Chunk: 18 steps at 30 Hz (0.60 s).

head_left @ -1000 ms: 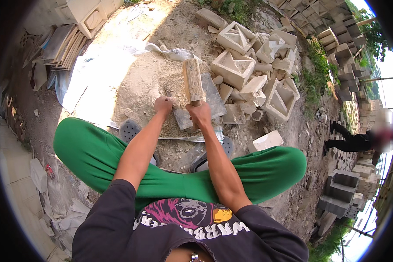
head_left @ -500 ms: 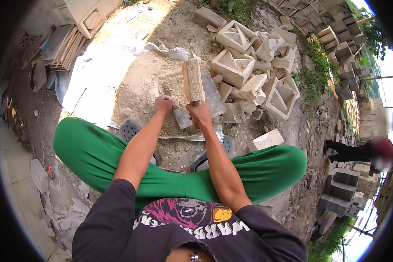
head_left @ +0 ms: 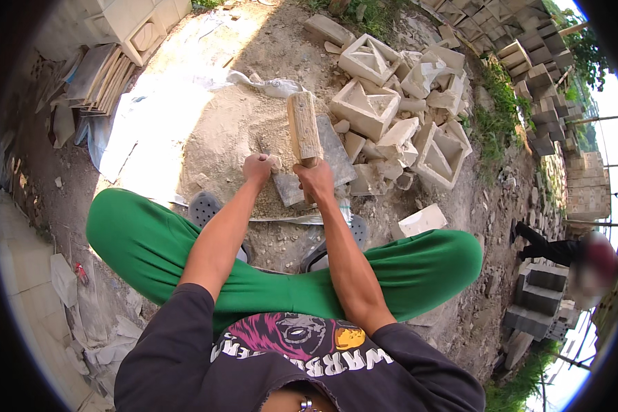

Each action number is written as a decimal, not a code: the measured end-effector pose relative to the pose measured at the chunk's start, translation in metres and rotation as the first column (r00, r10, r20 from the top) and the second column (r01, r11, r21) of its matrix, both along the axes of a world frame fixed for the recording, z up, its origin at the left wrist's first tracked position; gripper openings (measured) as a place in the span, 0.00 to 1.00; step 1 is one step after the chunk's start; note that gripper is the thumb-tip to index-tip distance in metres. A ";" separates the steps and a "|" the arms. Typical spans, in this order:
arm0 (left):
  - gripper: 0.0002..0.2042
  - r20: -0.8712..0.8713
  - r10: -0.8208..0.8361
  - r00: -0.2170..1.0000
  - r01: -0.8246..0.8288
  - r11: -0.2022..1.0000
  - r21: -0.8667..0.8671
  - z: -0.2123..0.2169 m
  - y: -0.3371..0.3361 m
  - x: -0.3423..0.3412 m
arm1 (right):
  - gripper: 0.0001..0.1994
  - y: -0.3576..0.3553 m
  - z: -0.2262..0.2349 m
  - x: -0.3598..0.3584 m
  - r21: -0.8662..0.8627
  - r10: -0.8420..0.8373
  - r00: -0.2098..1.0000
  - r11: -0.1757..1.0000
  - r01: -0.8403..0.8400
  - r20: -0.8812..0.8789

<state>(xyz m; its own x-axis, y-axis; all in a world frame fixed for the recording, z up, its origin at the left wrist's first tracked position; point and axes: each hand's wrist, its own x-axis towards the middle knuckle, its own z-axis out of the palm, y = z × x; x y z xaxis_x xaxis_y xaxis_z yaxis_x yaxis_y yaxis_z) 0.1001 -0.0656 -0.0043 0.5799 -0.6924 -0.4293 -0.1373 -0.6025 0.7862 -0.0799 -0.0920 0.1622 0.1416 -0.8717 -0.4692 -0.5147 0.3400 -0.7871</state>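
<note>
My right hand (head_left: 314,180) is closed round the short handle of a wooden mallet (head_left: 303,129), a thick, rough block whose head points away from me. Under the mallet lies a flat grey slab (head_left: 334,150), partly hidden by it and my hand. My left hand (head_left: 256,169) is closed just left of the slab, fingers against a small pale chunk of stone (head_left: 275,163). A thin dark thing sticks out beyond that fist, too small to make out. Pale rubble and dust (head_left: 220,147) cover the sheet around both hands.
Broken pale blocks with hollow triangular recesses (head_left: 367,106) are heaped to the right. A loose pale block (head_left: 422,220) lies near my right knee. Stacked boards (head_left: 99,75) stand far left. At the far right, a person (head_left: 590,264) is among grey blocks (head_left: 539,295).
Both hands and the mallet stay nearly where they were. The person at the far right has shifted slightly.
</note>
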 end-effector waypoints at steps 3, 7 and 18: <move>0.13 -0.045 0.023 0.999 -0.022 1.000 0.022 0.013 -0.002 -0.007 | 0.13 0.011 -0.010 0.001 -0.004 0.012 1.000 1.000 -0.012 0.005; 0.14 -0.062 0.036 0.997 -0.033 0.998 0.048 0.037 -0.014 -0.016 | 0.15 0.024 -0.089 -0.019 0.026 0.114 0.961 0.994 -0.111 -0.253; 0.14 -0.018 0.000 1.000 0.000 1.000 0.028 0.015 0.000 -0.001 | 0.17 0.015 -0.028 0.003 0.014 0.113 0.986 0.994 -0.112 -0.123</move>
